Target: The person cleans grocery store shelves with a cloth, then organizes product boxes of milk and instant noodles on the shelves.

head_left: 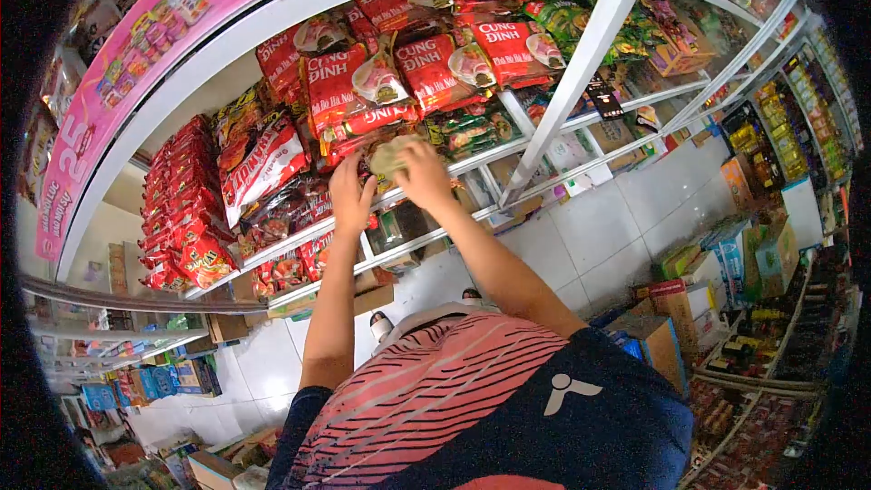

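My right hand [425, 176] presses its fingers around a small crumpled tan-green cloth [388, 155] at the front of the shelf. Beside it, my left hand [350, 191] is open, its thumb apart from the fingers, reaching to the shelf's front edge. Just behind both hands lie stacked red noodle packets [345, 86] marked "Cung Đình". A green packet [472, 132] lies to the right of the cloth, and a red-and-white packet [265, 166] to the left of my left hand.
A white upright post [581, 63] stands right of my hands, crossing the shelf front. Red packets in a row [181, 191] fill the shelf's left end. Below the white shelf rail [435, 172] are more goods. Cartons [653, 345] stand on the tiled floor [590, 227] at right.
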The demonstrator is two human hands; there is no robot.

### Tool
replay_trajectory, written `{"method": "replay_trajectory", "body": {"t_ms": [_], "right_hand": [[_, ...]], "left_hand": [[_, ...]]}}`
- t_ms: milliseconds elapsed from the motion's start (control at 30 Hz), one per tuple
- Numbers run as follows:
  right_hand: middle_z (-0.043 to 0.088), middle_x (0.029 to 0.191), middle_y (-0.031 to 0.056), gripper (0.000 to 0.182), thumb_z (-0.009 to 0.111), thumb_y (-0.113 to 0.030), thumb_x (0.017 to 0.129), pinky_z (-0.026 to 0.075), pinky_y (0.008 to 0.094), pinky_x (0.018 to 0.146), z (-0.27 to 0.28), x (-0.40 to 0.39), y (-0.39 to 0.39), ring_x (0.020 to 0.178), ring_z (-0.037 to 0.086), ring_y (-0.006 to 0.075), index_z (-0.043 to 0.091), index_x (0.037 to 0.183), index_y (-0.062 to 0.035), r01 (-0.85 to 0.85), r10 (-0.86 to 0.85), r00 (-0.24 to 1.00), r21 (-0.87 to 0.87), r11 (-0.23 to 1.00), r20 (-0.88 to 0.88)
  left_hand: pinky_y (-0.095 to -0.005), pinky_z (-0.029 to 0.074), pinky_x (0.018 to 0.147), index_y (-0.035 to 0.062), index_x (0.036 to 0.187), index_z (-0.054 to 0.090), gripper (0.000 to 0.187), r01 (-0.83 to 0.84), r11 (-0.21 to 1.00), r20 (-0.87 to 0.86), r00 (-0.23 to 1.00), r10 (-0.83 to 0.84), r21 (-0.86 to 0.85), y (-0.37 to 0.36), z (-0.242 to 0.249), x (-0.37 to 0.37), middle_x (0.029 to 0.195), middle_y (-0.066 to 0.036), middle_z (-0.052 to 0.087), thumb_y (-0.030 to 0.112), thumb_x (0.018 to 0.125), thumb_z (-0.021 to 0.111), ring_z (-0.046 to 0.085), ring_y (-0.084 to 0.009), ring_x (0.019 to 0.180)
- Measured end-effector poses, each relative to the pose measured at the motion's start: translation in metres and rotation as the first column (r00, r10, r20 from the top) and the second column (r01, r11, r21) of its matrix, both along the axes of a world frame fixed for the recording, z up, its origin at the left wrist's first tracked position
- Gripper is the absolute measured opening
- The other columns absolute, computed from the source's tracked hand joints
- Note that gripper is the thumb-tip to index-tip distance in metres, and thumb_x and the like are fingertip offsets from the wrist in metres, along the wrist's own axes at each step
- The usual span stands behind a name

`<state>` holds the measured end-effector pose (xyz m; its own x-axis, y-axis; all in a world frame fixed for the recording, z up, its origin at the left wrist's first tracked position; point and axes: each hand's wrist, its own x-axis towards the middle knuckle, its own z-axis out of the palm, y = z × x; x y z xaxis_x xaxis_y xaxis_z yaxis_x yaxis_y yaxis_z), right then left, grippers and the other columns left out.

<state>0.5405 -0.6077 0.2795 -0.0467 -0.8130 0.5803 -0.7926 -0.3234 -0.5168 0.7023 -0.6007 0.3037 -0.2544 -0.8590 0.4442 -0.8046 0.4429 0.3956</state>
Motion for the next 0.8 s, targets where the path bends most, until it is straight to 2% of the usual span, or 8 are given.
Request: {"method": "replay_trajectory", "body": {"t_ms": [133,267,300,367,400,433,467,800], "right_hand": [[0.057,0.101,0.0143,0.028,0.044,-0.001,0.074,0.040,0.0314,0.084,-0.001,0.004,-0.004,0.096,0.054,0.0242,0.055,0.099,0.0035,-0.577,0.292,0.613,0.163,0.800,0.735],[0.061,0.086,0.0098,0.021,0.047,-0.002,0.074,0.045,0.0256,0.074,-0.009,-0.084,0.051,0.081,0.058,0.0174,0.061,0.090,0.0008,-0.304,0.088,0.651,0.153,0.940,0.754],[0.060,0.082,0.0083,0.019,0.048,-0.007,0.075,0.045,0.0235,0.069,-0.002,-0.114,0.072,0.077,0.058,0.0157,0.062,0.086,0.0003,-0.151,0.024,0.786,0.155,0.976,0.618],[0.059,0.078,0.0087,0.016,0.050,-0.011,0.074,0.046,0.0244,0.061,-0.031,-0.187,0.094,0.070,0.057,0.0160,0.060,0.079,0.0010,-0.011,-0.233,0.324,0.250,0.968,0.917],[0.059,0.077,0.0088,0.019,0.048,-0.013,0.074,0.046,0.0240,0.056,-0.044,-0.228,0.105,0.062,0.055,0.0163,0.059,0.080,0.0005,0.149,-0.182,0.645,0.112,0.983,0.742],[0.058,0.078,0.0078,0.022,0.048,-0.020,0.076,0.044,0.0235,0.050,-0.046,-0.264,0.099,0.059,0.054,0.0157,0.057,0.082,-0.0018,0.230,-0.291,0.201,0.244,0.942,0.935],[0.056,0.079,0.0064,0.028,0.049,-0.030,0.077,0.044,0.0243,0.048,-0.034,-0.291,0.095,0.063,0.055,0.0167,0.055,0.087,-0.0046,0.229,-0.380,0.166,0.339,0.912,0.910],[0.054,0.068,0.0040,0.029,0.064,-0.033,0.069,0.043,0.0312,0.046,-0.028,-0.388,-0.003,0.051,0.052,0.0160,0.052,0.075,-0.0073,0.326,-0.538,0.067,0.491,0.808,0.840]], "left_hand": [[-0.0433,0.025,0.097,0.0027,0.118,0.042,0.042,0.242,0.968,-0.407,0.879,-0.249,-0.070,0.002,-0.006,-0.053,0.118,-0.016,0.045,0.026,0.083,0.042,0.038,-0.0335,0.112],[-0.0438,0.026,0.097,0.0048,0.114,0.047,0.040,0.059,0.994,0.119,0.992,-0.047,-0.096,0.009,-0.007,-0.058,0.118,-0.016,0.045,0.027,0.080,0.050,0.037,-0.0331,0.115],[-0.0439,0.027,0.096,0.0049,0.110,0.050,0.041,0.020,0.993,0.076,0.997,-0.012,-0.115,0.005,-0.020,-0.045,0.116,-0.017,0.046,0.027,0.077,0.053,0.038,-0.0335,0.113],[-0.0461,0.033,0.085,0.0034,0.103,0.052,0.035,-0.126,0.986,-0.012,0.992,0.125,-0.112,0.008,-0.024,0.000,0.102,-0.017,0.050,0.019,0.072,0.056,0.044,-0.0346,0.099],[-0.0470,0.033,0.082,0.0037,0.096,0.055,0.029,-0.213,0.950,-0.063,0.977,0.204,-0.228,0.014,-0.019,0.023,0.095,-0.016,0.051,0.018,0.071,0.057,0.044,-0.0350,0.096],[-0.0475,0.032,0.082,0.0046,0.089,0.057,0.023,-0.373,0.887,0.029,0.918,0.395,-0.272,0.024,-0.017,0.043,0.093,-0.015,0.052,0.017,0.070,0.058,0.044,-0.0355,0.096],[-0.0464,0.033,0.083,0.0051,0.085,0.059,0.018,-0.439,0.835,0.070,0.871,0.485,-0.332,0.031,-0.020,0.061,0.092,-0.015,0.053,0.017,0.071,0.058,0.043,-0.0358,0.097],[-0.0436,0.036,0.085,0.0033,0.103,0.053,0.034,-0.399,0.917,-0.131,0.911,0.392,-0.031,0.009,-0.004,-0.008,0.104,-0.020,0.047,0.019,0.074,0.060,0.044,-0.0376,0.100]]}}
